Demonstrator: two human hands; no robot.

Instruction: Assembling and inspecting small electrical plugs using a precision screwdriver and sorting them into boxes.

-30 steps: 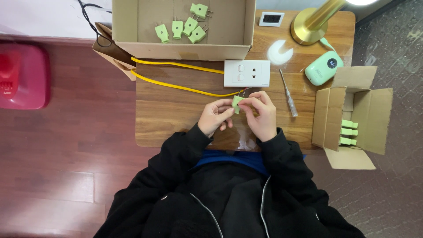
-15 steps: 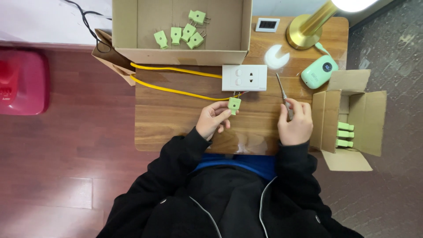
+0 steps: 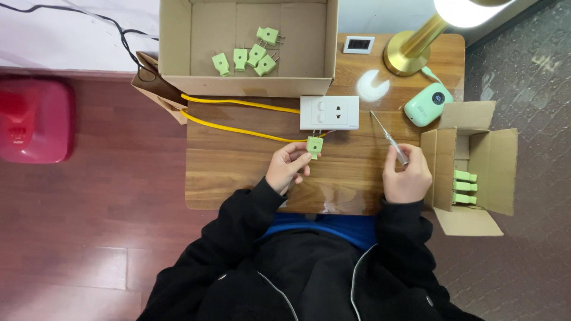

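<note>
- While the left hand (image 3: 288, 170) pinches a small green plug (image 3: 314, 145) between thumb and fingertips, the plug sits raised just under the white socket plate (image 3: 329, 112), close to thin wires that run from the plate's lower edge.
- The right hand (image 3: 407, 178) is closed around the handle of a slim screwdriver (image 3: 389, 138), whose shaft points up and to the left over the wooden desk (image 3: 238, 166).
- The two hands are well apart, each clamped on its own thing.
- Two yellow cables (image 3: 238, 116) run from the left side of the desk toward the socket plate.
- A large open cardboard box (image 3: 178, 41) at the far edge holds five more green plugs (image 3: 247, 54).
- A smaller open box (image 3: 496, 172) to the right of the right hand holds three green pieces lying side by side.
- A brass lamp base (image 3: 407, 58) and a mint-green gadget (image 3: 427, 105) stand beyond the screwdriver.
</note>
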